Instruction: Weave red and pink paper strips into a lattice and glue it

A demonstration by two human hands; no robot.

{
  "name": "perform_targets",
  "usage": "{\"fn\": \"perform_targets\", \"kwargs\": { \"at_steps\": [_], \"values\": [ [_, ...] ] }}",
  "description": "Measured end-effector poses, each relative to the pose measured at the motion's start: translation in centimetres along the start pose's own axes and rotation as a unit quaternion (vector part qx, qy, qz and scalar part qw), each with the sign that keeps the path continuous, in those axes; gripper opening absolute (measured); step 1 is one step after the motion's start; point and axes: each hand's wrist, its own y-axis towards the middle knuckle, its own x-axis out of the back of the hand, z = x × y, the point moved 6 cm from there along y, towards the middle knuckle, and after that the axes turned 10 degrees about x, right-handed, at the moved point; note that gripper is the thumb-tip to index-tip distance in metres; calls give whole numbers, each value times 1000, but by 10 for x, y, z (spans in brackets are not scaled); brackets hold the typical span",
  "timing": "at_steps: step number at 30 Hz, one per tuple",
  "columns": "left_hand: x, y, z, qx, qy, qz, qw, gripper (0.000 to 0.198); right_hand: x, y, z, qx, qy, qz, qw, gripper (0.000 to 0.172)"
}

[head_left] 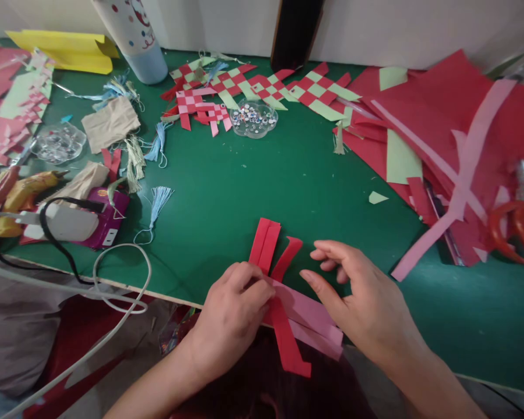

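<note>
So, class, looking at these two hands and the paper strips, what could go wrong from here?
Only the left hand holds the paper strips; if its grip loosens, they might slip apart. One red strip reaches past the edge of the green table, so it could crease. The looped white cable could snag the left forearm.

red paper strips and pink strips, which crossed at the near edge of the green table, red ends that pointed away, one splayed with a bent tip, another that slanted over the pink, pink ends that stretched rightward
</note>
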Motion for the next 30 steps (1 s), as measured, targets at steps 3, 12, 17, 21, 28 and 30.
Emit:
{"fn": "perform_targets", "kwargs": {
  "at_steps": [3,12,17,21,28,30],
  "values": [
    [0,-1,0,-2,-1,-3,1000,18,-3,-13,6,63,-42,68,995,18],
    [-1,-1,0,-10,12,-11,1000,18,-7,-16,18,39,3,90,995,21],
    [-2,-1,3,1,16,-10,1000,27,-4,-5,7,-71,131,122,981,8],
    [-3,0,4,17,26,-6,1000,31,-4,1,-1,-119,181,138,966,17],
    [-4,2,3,31,38,-5,999,30,-10,-4,-9,-133,194,174,956,24],
    [-3,3,1,33,38,-10,999,24,-12,-9,-11,-140,206,193,949,29]
  ]
}}
